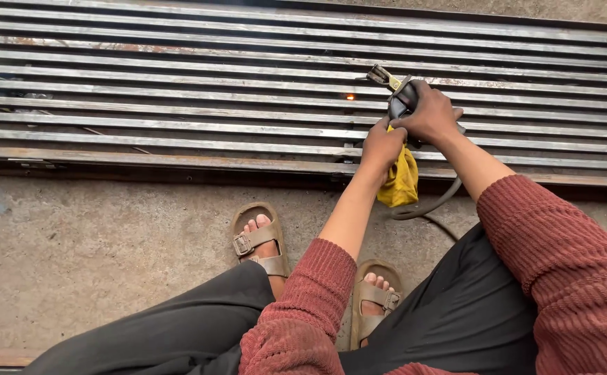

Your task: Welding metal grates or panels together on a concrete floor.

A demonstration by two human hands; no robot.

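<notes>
My right hand (pixel 430 114) grips the dark handle of a welding electrode holder (pixel 395 94), whose metal jaws point up and left over a grate of long steel bars (pixel 178 90). My left hand (pixel 381 144) closes on the same handle just below, over a yellow cloth (pixel 400 182) that hangs down from it. A small orange glowing spot (pixel 350 96) sits on one bar, left of the holder's tip. A grey cable (pixel 428 205) loops down from the handle toward my lap.
The steel bars run left to right across the top half of the view, edged by a flat metal frame (pixel 143 161). Below lies a concrete floor (pixel 95 250). My two feet in brown sandals (pixel 260 239) rest on it, between my dark trousers.
</notes>
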